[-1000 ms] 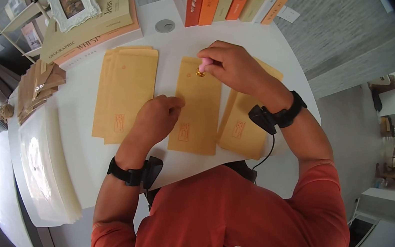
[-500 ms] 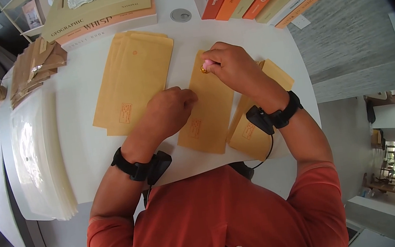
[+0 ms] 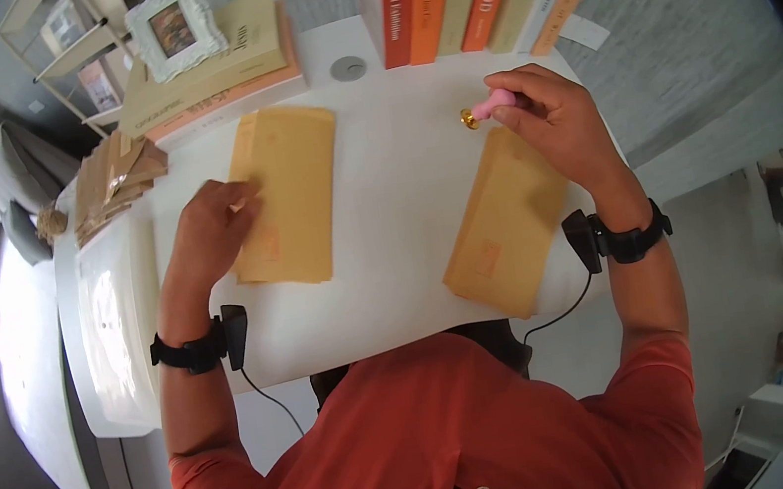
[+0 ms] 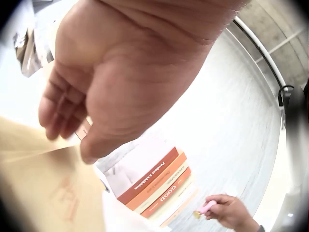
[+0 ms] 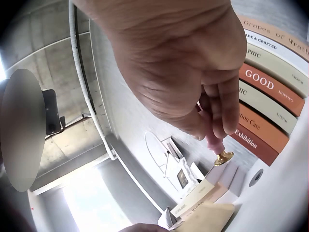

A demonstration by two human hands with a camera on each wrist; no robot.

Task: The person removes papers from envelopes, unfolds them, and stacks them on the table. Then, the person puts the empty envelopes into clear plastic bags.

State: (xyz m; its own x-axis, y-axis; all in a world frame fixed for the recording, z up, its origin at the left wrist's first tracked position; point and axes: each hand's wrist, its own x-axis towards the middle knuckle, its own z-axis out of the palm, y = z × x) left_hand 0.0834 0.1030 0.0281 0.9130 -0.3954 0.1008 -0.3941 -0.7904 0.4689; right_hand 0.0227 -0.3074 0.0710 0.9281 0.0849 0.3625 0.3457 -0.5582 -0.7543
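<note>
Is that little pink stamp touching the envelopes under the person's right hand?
Apart. In the head view the stamp, gripped by the right hand, sits above bare table, beyond the top edge of the envelope stack.

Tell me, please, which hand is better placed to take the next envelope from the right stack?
Probably the left. The right hand grips the pink stamp just beyond the right stack, so it is occupied. The left hand rests on the left stack, holding nothing, though farther away.

Can't read the red print on the envelope (image 3: pixel 287 194), it's way too small. The right hand (image 5: pixel 193 72) covers most of the pink stamp (image 5: pixel 216 147), only the gold tip shows. The left wrist view crops the left hand (image 4: pixel 116 82) at the top.
</note>
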